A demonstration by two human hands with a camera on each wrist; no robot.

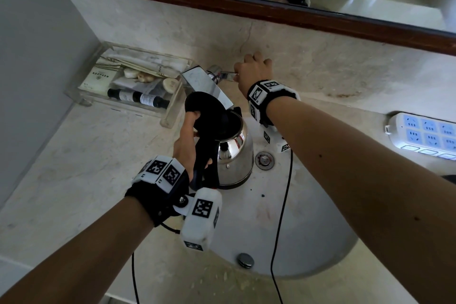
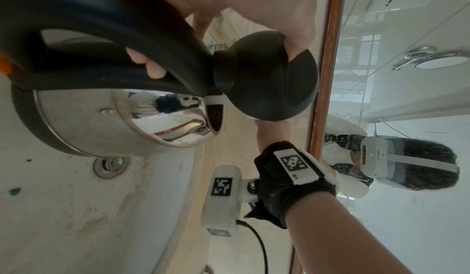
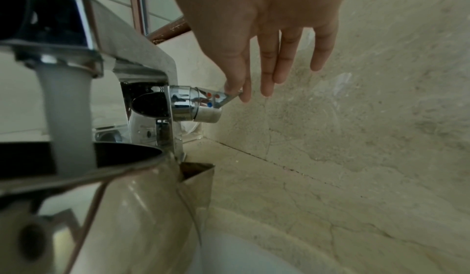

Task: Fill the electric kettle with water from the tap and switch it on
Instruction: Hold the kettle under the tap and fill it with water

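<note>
Kettle (image 1: 234,153) is in your left hand (image 1: 188,145), held in the basin (image 1: 308,242) under the spout (image 1: 204,84). Fingers wrapped round the handle (image 2: 106,37), thumb propping the lid (image 1: 204,108) up. Body looks close to upright.

Water (image 3: 68,117) is running straight into the open mouth. Keep the mouth centred under the stream and the lid clear of it. The level can't be read from here, so watch it and cut the flow in good time; I'd expect the load to grow, so firm up the grip.

Farther back, your right hand (image 3: 267,43) reaches to the lever (image 3: 226,96). Thumb and forefinger pinch its tip, other fingers hanging straight and loose. Wrist sits above the basin's far rim, forearm extended.
</note>
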